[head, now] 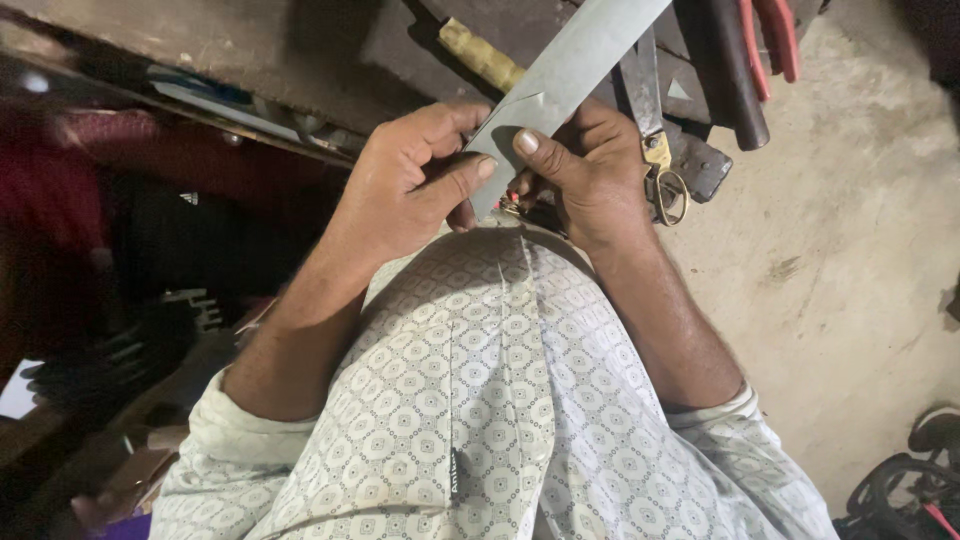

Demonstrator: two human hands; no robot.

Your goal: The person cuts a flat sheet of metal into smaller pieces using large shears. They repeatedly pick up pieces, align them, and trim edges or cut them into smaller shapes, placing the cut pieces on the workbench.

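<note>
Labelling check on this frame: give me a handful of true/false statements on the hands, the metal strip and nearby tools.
1. Both hands hold the grey metal strip. True: left hand and right hand pinch its near end.
2. The strip lies flat on the concrete floor. False: it is held up, angling away to the upper right.
3. Brass-handled scissors lie just beyond the right hand. True.
4. The person wears gloves. False: both hands are bare.
5. Red-handled pliers sit at the top right. True.
</note>
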